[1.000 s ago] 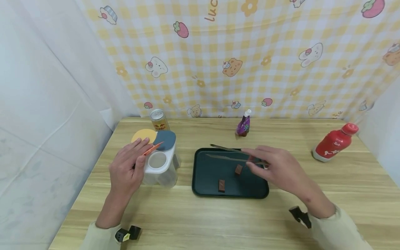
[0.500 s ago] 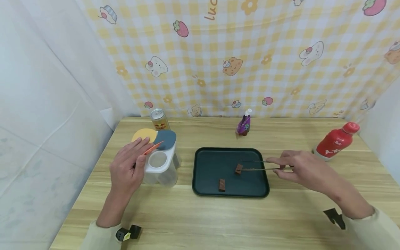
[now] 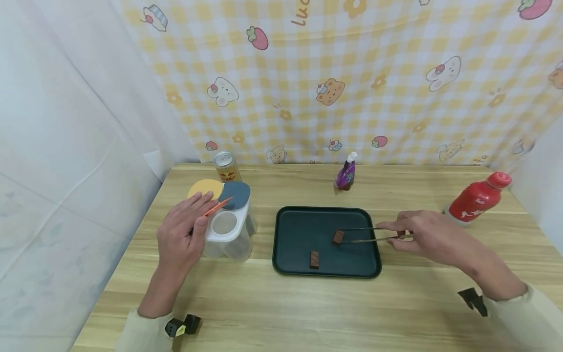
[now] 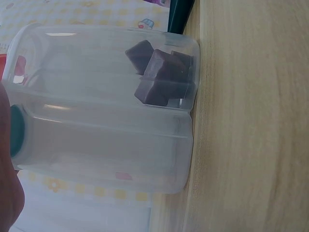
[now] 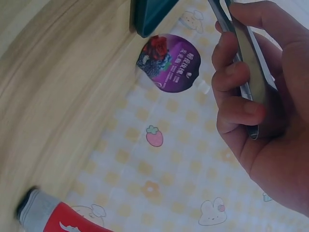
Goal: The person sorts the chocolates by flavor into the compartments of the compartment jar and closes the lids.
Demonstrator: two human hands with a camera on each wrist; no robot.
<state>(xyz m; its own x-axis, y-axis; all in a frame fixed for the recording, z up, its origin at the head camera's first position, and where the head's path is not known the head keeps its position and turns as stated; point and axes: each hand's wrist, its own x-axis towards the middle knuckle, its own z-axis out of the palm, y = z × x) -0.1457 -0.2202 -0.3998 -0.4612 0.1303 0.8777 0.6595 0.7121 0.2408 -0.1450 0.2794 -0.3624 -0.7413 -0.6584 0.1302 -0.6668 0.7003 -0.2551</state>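
My right hand point(image 3: 424, 237) grips metal tongs point(image 5: 251, 63), its fingers curled round them in the right wrist view. Their tips are right at a small brown chocolate piece point(image 3: 338, 236) on the dark green tray point(image 3: 295, 230). A second chocolate piece point(image 3: 314, 260) lies nearer the tray's front edge. On the left, my left hand point(image 3: 182, 230) lies over a clear storage container point(image 3: 237, 247), with the raised orange lid point(image 3: 218, 206) between its thumb and fingers. One round opening is uncovered beside it. Several chocolate pieces point(image 4: 164, 72) show inside the container in the left wrist view.
A gold drink can point(image 3: 227, 168) stands behind the container. The purple spouted pouch point(image 3: 345, 175) is behind the tray, and a red bottle point(image 3: 477, 199) stands at the right, beyond my right hand. A checked cloth point(image 3: 281, 88) hangs along the table's back edge.
My right hand has moved right, drawing the tongs from above the tray down to the farther chocolate piece, and their tips have come closer together. The left hand stays on the container.
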